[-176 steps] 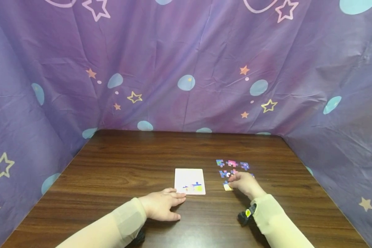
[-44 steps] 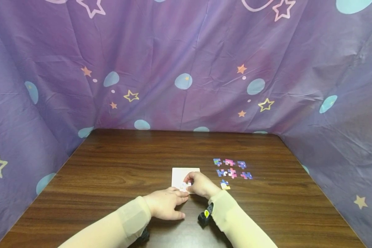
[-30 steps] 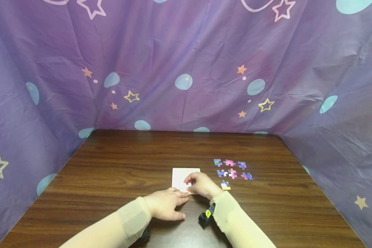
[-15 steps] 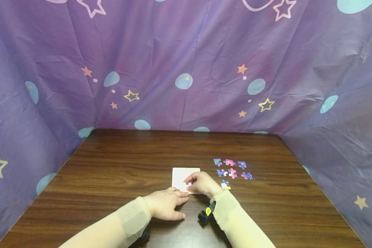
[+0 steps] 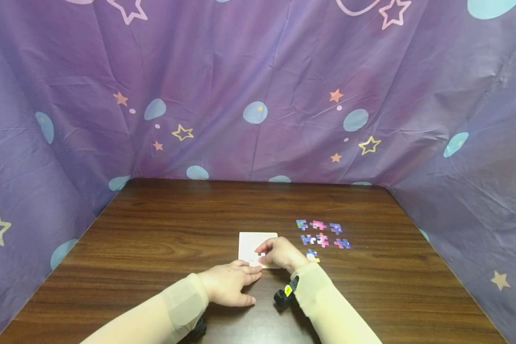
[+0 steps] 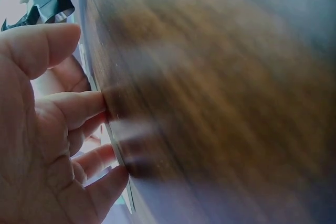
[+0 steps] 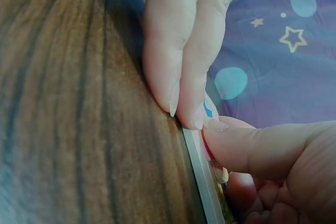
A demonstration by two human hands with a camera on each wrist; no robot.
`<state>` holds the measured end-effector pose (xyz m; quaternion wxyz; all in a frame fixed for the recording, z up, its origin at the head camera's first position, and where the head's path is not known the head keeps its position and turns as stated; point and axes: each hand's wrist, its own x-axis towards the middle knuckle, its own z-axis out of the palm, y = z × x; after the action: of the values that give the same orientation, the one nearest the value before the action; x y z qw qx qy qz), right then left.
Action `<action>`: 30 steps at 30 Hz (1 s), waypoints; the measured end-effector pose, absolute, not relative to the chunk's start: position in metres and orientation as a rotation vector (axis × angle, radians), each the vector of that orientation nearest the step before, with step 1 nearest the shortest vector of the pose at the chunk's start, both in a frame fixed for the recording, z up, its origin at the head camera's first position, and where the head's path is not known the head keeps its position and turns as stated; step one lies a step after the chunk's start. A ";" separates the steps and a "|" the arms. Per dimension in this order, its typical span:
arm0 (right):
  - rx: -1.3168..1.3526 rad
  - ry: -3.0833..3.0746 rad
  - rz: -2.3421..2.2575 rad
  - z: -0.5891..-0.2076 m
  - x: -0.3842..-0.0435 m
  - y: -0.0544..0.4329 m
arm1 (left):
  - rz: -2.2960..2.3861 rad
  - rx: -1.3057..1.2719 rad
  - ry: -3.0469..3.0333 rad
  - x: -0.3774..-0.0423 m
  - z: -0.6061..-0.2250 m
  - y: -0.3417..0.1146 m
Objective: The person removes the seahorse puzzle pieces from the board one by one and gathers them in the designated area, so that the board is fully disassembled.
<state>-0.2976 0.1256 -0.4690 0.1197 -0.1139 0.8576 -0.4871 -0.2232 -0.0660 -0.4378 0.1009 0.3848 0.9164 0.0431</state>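
Observation:
A shallow white square board (image 5: 246,243) lies on the table in the head view, with jigsaw pieces at its near side, partly covered by fingers. My right hand (image 5: 284,254) is over its near right part, thumb and index finger pinching a jigsaw piece (image 5: 256,258) there, mostly hidden. The left hand (image 5: 230,285) rests palm down, fingers extended, fingertips at the board's near edge. In the left wrist view its fingertips (image 6: 102,100) touch that edge. The right wrist view has the right thumb (image 7: 247,145) close to the left fingers, above the board's edge (image 7: 197,174).
To the right of the board lie several loose jigsaw pieces (image 5: 322,240) in blue, pink and yellow, in rough rows. The nearest loose piece (image 5: 312,256) is close to the right wrist. A purple patterned cloth (image 5: 223,86) stands behind and beside the wooden table (image 5: 176,215).
Since the oldest frame, my right hand has moved left from the loose pieces to the board. The left hand has shifted slightly right. Over the last second and a half both hands barely move.

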 end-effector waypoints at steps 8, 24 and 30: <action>-0.316 2.507 -1.437 -0.467 -0.298 0.125 | 0.125 1.130 2.706 -0.222 -0.437 -0.066; -0.328 2.469 -1.500 -0.467 -0.296 0.125 | 0.132 1.126 2.697 -0.224 -0.438 -0.066; -0.333 2.455 -1.510 -0.468 -0.296 0.126 | 0.128 1.137 2.702 -0.224 -0.438 -0.067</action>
<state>-0.2964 0.1255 -0.4681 0.1199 -0.1141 0.8400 -0.5168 -0.2241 -0.0668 -0.4379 0.1037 0.3854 0.9159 0.0433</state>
